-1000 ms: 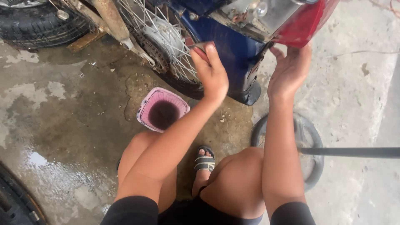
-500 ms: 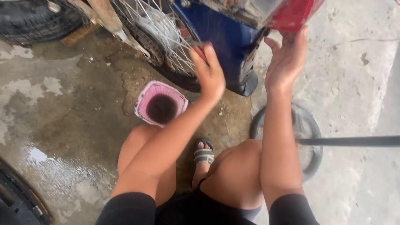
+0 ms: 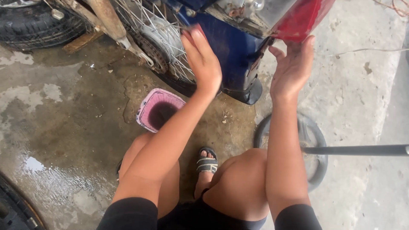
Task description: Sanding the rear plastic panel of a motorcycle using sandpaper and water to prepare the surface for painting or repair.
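Your left hand (image 3: 203, 64) lies flat and spread on the blue metal rear mudguard (image 3: 232, 51); your right hand (image 3: 294, 68), fingers loosely spread, touches the red plastic tail light (image 3: 300, 17) just above. The mudguard looks stiff and smooth, likely slippery; grip its edges.

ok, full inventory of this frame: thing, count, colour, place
motorbike rear fender: 1, blue, top centre
tail light: 1, red, top right of the fender
spoked wheel: 1, silver spokes, left of the fender
tub: 1, pink, dark inside, on the wet concrete
tyre: 1, black, top left
round disc: 1, grey, on the floor at right
rod: 1, dark, across the disc
sandal: 1, grey
left hand: open, against the fender
right hand: open, under the tail light
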